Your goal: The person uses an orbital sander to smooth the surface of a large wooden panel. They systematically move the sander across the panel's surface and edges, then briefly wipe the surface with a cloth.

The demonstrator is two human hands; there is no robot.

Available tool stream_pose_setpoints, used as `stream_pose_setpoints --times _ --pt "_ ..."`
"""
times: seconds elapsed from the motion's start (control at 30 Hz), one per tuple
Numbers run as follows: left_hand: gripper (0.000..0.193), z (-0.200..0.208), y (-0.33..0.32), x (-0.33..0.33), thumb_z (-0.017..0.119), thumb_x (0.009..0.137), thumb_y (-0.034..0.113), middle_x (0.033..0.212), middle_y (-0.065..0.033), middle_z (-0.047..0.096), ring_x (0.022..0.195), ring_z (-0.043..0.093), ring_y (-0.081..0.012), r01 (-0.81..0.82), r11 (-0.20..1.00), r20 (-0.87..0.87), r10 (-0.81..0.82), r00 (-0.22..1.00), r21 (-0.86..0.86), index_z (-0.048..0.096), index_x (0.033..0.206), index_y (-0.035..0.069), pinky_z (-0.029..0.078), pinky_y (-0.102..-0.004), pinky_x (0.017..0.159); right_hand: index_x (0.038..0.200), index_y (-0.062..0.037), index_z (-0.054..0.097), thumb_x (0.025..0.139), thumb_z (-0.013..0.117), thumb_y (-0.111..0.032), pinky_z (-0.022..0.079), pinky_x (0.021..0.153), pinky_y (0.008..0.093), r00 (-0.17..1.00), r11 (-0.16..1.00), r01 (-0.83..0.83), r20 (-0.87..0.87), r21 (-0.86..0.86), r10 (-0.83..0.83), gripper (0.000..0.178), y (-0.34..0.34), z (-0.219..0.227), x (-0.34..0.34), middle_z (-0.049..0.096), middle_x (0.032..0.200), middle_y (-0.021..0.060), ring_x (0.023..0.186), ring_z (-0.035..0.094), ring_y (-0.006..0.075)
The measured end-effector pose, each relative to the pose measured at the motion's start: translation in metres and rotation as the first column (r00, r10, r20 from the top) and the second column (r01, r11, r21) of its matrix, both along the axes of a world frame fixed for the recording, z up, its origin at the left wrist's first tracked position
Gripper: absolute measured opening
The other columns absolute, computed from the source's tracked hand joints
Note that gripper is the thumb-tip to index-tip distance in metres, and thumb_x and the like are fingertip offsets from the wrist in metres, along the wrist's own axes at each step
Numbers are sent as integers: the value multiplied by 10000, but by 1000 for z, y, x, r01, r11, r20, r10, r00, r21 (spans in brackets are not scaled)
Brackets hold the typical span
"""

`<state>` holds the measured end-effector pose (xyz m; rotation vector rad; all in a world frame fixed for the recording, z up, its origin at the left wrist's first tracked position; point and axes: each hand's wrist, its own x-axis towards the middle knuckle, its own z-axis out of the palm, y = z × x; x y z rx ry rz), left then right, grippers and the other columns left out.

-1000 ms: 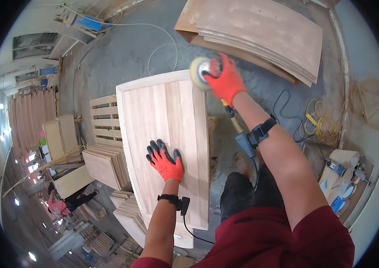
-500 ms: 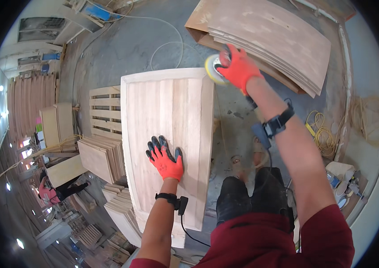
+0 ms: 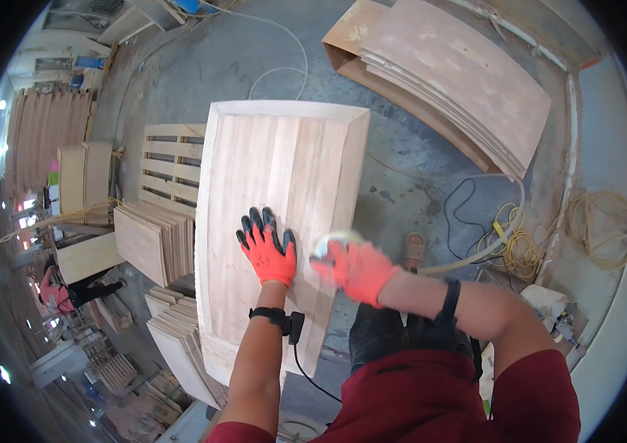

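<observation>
A pale wooden panel [image 3: 251, 159] with a raised, bevelled border lies in front of me. My left hand [image 3: 268, 252], in a red glove with black fingertips, rests flat on its middle with the fingers spread. Wrapped round a round sander [image 3: 341, 239], my right hand [image 3: 359, 272] is in a matching glove and blurred by motion. The sander is over the panel's right border, beside my left hand. Its underside is hidden, so I cannot tell whether it touches the wood.
Stacked curved boards [image 3: 461, 85] lie at the far right. A pale hose [image 3: 468, 260] curves behind my right arm, near coiled yellow cord [image 3: 522, 255]. On the left are a slatted pallet [image 3: 173, 166] and stacked panels [image 3: 144, 240]. Another person [image 3: 62, 295] is at the far left.
My right hand has brought the sander from the panel's far right corner toward me, along the right border. The left hand stays flat on the panel. My view has shifted slightly.
</observation>
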<state>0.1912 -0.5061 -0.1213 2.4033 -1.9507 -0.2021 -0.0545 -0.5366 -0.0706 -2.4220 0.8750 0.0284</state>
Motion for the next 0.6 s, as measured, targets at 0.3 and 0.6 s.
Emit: stream_pose_setpoints --times 0.3,0.6 --pt "612 -3 1 -1 704 875 313 1587 -196 391 1487 304 -412 -40 999 -7 40 999 28 531 1419 91 124 -577 1255 1486 -207 434 876 720 -383 542 943 490 764 762 643 -10 -77 -645 696 -194 3 -52 511 1356 223 1125 648 417" --pt "648 -2 24 13 677 910 409 1601 -187 388 1502 302 -371 21 999 -2 -21 1000 -45 527 1451 86 129 -534 1264 1436 -226 514 826 771 -370 552 919 474 937 937 344 46 56 -347 677 54 -4 -1 504 1318 163 1116 645 384"
